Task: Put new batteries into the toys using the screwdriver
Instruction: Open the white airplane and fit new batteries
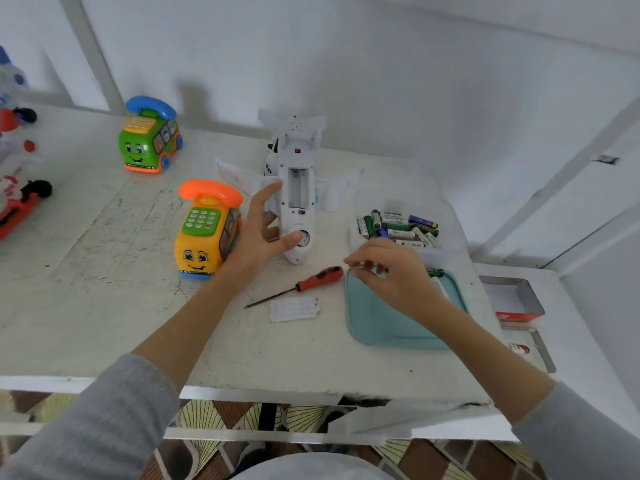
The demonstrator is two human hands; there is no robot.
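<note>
A white toy airplane (298,188) lies belly up in the middle of the table, its battery compartment open and bare. My left hand (263,230) rests against its left side with fingers spread and the thumb on the nose. My right hand (384,271) hovers over the left edge of a teal tray (381,327) and pinches a small battery (360,266) between its fingertips. The red-handled screwdriver (304,284) lies on the table below the airplane. The white compartment cover (293,308) lies just below it. A clear box of batteries (398,228) stands to the right of the airplane.
A yellow phone-bus toy (207,230) stands left of my left hand, a green one (150,136) farther back left. More toys (17,174) sit at the far left edge. A green battery (434,271) lies at the tray's top. A metal tin (512,299) sits at the right.
</note>
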